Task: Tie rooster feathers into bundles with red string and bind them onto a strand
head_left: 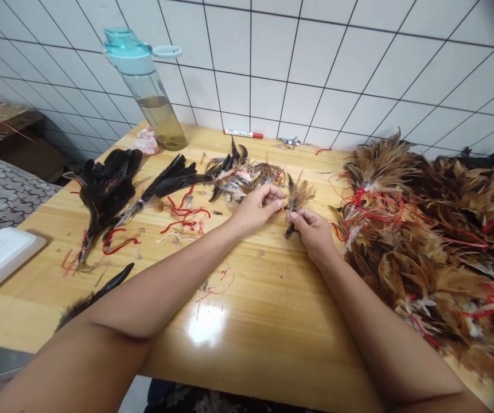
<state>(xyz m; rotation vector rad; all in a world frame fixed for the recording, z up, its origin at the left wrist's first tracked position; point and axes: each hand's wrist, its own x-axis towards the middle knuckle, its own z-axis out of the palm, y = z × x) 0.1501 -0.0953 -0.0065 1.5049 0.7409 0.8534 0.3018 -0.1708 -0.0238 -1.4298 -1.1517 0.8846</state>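
My right hand (314, 230) pinches a small bunch of brown feathers (299, 196) between thumb and fingers; a dark tip sticks out below the grip. Just left of it, my left hand (259, 207) hovers with loosely bent fingers, the thumb apart from the forefinger and nothing visible between them. Behind the left hand lies a loose pile of mixed dark, white and brown feathers (247, 174). A bundle of long black feathers (171, 179) rests to the left of that pile.
Large brown feather bundles (419, 246) tied with red string cover the right side. More black feathers (109, 178), red string scraps (184, 212) and a water bottle (160, 115) stand or lie left. A red marker (243, 134) lies by the tiled wall. A white box (3, 261) sits at the left edge.
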